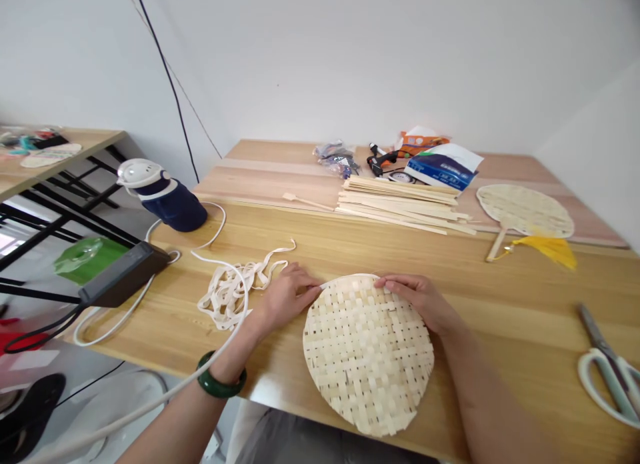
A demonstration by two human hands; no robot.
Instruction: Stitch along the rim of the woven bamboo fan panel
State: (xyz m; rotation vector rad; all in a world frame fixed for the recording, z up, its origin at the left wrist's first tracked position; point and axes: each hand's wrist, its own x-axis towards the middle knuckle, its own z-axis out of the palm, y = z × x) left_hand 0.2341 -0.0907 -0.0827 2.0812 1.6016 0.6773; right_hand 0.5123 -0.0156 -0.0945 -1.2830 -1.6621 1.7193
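Observation:
A woven bamboo fan panel, roundish with cut strip ends along its lower edge, lies on the table before me. My left hand pinches a white cloth strip at the panel's upper left edge. From there the strip runs along the top rim. At the upper right rim, my right hand is closed on the panel's edge, thumb and fingers together. Left of my left hand lies a loose heap of the same white strip. A dark green bangle circles my left wrist.
Scissors lie at the right. Behind are bamboo strips, a glue gun, a tissue pack and a finished fan with yellow tassel. At left stand a blue jug and a power strip; a white cable crosses my left forearm.

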